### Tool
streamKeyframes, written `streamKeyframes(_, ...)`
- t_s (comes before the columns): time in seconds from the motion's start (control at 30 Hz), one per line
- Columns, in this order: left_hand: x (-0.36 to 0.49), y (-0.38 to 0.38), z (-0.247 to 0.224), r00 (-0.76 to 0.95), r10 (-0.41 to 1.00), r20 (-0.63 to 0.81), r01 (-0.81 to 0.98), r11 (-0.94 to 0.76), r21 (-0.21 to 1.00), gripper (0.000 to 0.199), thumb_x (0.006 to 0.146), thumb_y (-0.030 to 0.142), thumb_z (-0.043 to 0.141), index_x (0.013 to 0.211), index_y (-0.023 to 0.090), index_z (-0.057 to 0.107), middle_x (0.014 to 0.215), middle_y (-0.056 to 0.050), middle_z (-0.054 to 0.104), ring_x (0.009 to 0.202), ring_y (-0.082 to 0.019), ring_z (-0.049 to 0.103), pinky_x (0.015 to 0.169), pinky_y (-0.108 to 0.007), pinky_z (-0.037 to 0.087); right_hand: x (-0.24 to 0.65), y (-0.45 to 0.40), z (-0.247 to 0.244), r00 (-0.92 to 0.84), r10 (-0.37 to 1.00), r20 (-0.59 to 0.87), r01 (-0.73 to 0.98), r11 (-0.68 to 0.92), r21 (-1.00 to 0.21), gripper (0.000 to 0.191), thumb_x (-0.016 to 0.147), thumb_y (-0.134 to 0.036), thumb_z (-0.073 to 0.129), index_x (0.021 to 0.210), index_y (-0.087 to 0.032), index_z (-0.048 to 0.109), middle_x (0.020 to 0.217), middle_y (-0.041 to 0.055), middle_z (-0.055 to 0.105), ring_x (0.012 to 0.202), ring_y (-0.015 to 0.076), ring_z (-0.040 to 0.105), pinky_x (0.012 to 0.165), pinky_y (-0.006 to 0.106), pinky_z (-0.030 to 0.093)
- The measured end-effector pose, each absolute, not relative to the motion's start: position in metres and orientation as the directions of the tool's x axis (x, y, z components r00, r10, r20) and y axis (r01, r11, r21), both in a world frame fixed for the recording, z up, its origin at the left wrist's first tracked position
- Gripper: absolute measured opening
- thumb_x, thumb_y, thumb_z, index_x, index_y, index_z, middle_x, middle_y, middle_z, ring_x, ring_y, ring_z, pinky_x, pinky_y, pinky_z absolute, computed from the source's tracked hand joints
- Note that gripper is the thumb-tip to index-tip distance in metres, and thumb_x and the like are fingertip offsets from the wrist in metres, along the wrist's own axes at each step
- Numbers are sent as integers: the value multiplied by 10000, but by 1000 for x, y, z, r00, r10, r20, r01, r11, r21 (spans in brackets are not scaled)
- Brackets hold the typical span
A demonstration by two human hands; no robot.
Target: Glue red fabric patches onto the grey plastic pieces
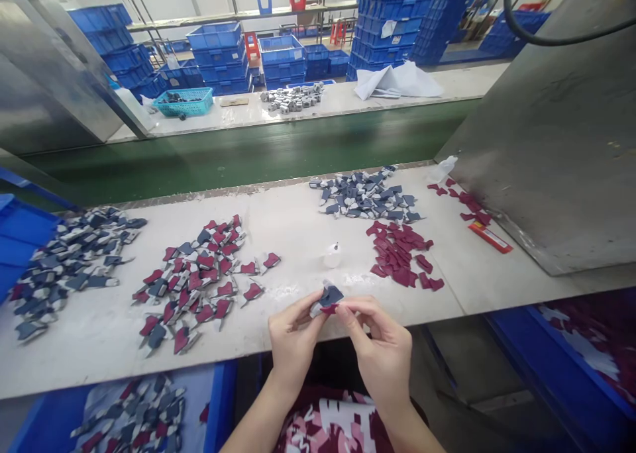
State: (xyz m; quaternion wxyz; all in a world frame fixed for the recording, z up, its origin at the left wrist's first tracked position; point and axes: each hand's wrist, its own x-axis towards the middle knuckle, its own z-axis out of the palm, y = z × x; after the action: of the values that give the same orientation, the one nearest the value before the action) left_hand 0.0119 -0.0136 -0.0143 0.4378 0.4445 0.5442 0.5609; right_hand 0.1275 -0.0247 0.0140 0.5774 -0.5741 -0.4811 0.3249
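Just over the table's front edge, my left hand [294, 334] pinches a small navy-and-grey part [330, 295] between thumb and fingers. My right hand [378, 337] grips a flat maroon piece [330, 309] by its end, and the piece touches the lower side of the navy part. Fingertips cover some of both. Beyond the hands stands a small white bottle [332, 255] with a dark tip. A heap of maroon pieces [397, 251] lies to the right, below a heap of navy-and-grey parts [365, 195]. Parts with maroon faces [203, 267] are piled on the left.
More navy-and-grey parts [82, 251] lie far left beside a blue crate [22, 231]. A red-and-yellow packet [490, 237] rests near a metal panel [561, 148]. Below the table are a bin [221, 400] of parts and another blue bin [561, 367]. A green conveyor belt [238, 150] runs behind.
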Motion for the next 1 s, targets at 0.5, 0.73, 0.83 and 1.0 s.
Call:
streamKeyframes(0.5,14,-17,-3,-85,994,-69,-179,53,982,335,675,312,871,979,183,810,938,-75,808,833,-272,782,733,-308,677,132,-22,9,386,876,290,283,187,-941,75,833,-293,749,816,-222,767,627,-13,578,560,121,510,508,249,447)
streamKeyframes(0.73,13,-13,10,-63,974,-218,-272,194,943,302,677,356,864,885,142,819,899,-105,809,834,-290,781,773,-330,667,136,-22,10,307,827,471,439,316,-841,59,847,-212,738,891,-232,772,690,-9,606,568,110,532,488,242,457)
streamKeyframes(0.83,15,-12,13,-68,963,-262,-316,228,921,298,649,338,883,867,144,820,890,-98,810,842,-285,781,784,-318,660,138,-22,8,260,775,576,515,394,-762,150,837,-147,738,943,-245,778,776,4,617,577,96,555,486,228,475)
streamKeyframes(1.0,14,-15,22,-38,957,-289,-345,259,902,281,634,315,898,856,159,824,894,-88,812,850,-281,780,792,-313,654,154,-20,5,225,858,463,361,367,-857,170,832,-183,744,959,-288,782,1028,45,646,692,116,640,577,242,559)
